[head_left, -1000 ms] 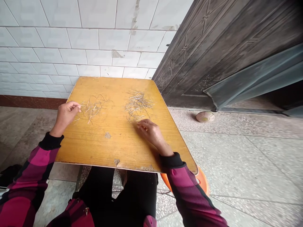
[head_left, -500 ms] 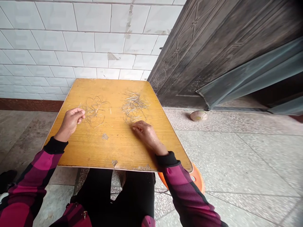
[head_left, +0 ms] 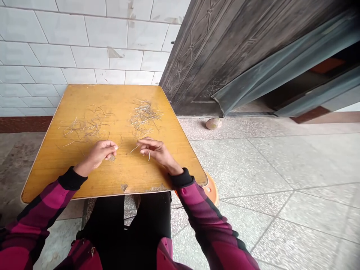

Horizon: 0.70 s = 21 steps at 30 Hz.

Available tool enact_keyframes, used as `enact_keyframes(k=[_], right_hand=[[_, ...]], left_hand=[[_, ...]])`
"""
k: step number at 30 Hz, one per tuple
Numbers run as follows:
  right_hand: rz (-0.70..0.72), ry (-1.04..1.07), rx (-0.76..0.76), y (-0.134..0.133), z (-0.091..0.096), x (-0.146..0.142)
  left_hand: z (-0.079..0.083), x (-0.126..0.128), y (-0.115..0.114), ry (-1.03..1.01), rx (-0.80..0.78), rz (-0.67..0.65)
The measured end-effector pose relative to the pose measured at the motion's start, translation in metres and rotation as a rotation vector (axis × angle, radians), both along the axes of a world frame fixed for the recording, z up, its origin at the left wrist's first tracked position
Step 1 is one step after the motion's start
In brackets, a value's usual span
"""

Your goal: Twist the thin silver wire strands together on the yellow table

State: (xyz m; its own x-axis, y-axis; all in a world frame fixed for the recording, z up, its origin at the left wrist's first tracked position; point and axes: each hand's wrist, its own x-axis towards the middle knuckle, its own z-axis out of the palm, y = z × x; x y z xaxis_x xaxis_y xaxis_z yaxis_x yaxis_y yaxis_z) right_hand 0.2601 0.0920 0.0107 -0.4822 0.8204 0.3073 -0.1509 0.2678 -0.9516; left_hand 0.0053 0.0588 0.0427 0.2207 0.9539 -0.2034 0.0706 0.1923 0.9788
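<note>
My left hand is closed in a pinch over the table's left-centre; a thin, dark, curved wire rises from its fingertips. Across from it, my right hand holds short pale wires between its thumb and fingers, their ends sticking out to the left and downward. Just beyond the right hand lies a dense pile of silvery wires. A looser, tangled pile of thin wires spreads behind the left hand. Both piles rest on the yellow wooden table.
White wall tiles rise behind the table. To the right are a dark carved door, a grey-green curtain and a ball on the floor. An orange stool shows under the table's right corner.
My left hand has moved right and nearer, away from the left pile. My right hand has lifted from the right pile's near edge and now shows pale wires. The view has turned right.
</note>
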Motion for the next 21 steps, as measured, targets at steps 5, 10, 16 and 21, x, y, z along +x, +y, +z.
enact_keyframes(k=[5,10,16,21], right_hand=[[0.019,0.085,-0.092,-0.006,0.011,-0.001],[-0.051,0.136,-0.248,-0.007,0.013,-0.003],[-0.156,0.232,-0.477,-0.004,0.013,-0.006],[-0.192,0.209,-0.56,0.0,0.009,-0.007]], left_hand=[[-0.007,0.002,0.0,-0.028,-0.051,-0.05],[-0.008,0.008,-0.005,0.012,-0.06,-0.107],[-0.005,0.011,-0.011,-0.094,-0.251,-0.22],[-0.004,0.014,-0.014,-0.285,-0.503,-0.331]])
